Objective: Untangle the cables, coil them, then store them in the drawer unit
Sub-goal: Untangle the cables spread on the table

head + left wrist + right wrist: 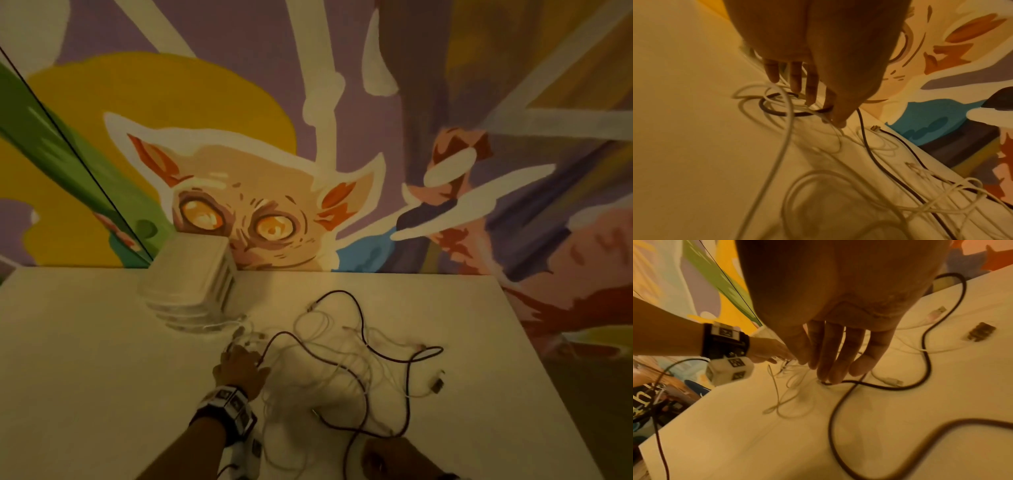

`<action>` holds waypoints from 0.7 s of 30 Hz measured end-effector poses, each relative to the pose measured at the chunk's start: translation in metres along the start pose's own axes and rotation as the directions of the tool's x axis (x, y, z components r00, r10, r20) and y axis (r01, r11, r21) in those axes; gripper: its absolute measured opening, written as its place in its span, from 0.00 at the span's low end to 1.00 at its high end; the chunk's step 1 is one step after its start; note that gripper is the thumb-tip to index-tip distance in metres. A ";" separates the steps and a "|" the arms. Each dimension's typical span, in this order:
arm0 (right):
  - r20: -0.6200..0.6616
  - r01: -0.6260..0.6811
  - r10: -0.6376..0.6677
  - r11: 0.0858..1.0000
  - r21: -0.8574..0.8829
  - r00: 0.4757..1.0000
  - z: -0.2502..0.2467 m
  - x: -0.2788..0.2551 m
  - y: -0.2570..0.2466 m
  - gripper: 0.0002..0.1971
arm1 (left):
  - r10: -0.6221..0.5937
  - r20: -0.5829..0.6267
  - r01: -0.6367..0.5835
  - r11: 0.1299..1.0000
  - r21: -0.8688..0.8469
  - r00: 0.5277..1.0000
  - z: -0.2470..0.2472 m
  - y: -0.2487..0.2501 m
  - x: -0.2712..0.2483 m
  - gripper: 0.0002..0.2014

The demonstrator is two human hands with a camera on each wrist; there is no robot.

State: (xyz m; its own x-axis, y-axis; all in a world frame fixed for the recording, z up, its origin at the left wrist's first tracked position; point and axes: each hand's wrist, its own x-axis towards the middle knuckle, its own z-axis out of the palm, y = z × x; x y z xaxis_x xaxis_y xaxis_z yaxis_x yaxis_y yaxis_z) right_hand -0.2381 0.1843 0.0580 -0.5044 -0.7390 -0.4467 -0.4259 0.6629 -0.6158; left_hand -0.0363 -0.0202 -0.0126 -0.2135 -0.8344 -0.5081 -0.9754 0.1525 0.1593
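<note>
A tangle of thin white cables [318, 322] and one dark maroon cable [408, 394] lies spread on the white table [85, 359]. My left hand [239, 353] reaches into the tangle's left end. In the left wrist view my left hand [824, 113] has straight fingers, its thumb tip pressing a white cable [785, 129] beside a dark cable [871, 151] loop. My right hand [830, 374] points straight fingers down, their tips touching the dark cable [925, 353]. In the head view my right hand [387, 455] sits at the near edge. The white drawer unit [191, 284] stands behind, against the wall.
A small dark adapter [436, 385] lies at the tangle's right side, seen also as the adapter [980, 333] in the right wrist view, near a USB plug [939, 310]. A painted mural wall runs behind the table. The table's right edge slants close to the cables.
</note>
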 end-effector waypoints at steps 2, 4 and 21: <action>0.367 0.374 -0.229 0.838 -0.397 0.902 -0.008 -0.009 0.010 0.02 | 0.087 -0.040 -0.088 0.996 -0.008 0.995 0.000 0.010 0.000 0.21; 0.504 0.359 -0.156 0.870 -0.337 0.850 -0.016 -0.009 0.013 0.03 | 0.254 -0.234 -0.281 0.955 -0.094 0.939 -0.005 0.021 -0.002 0.27; 0.035 0.631 -0.644 0.736 -0.246 0.764 -0.070 0.008 -0.096 0.08 | 0.426 -0.482 -0.482 0.876 0.010 0.765 -0.096 0.020 -0.070 0.27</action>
State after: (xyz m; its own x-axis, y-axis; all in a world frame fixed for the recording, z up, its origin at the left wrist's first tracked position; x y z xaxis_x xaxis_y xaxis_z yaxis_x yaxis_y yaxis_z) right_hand -0.2540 0.1230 0.1595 -0.0852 -0.9958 0.0325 -0.8165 0.0511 -0.5750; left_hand -0.0352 -0.0096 0.1071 -0.5526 -0.8289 0.0874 -0.7520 0.5410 0.3764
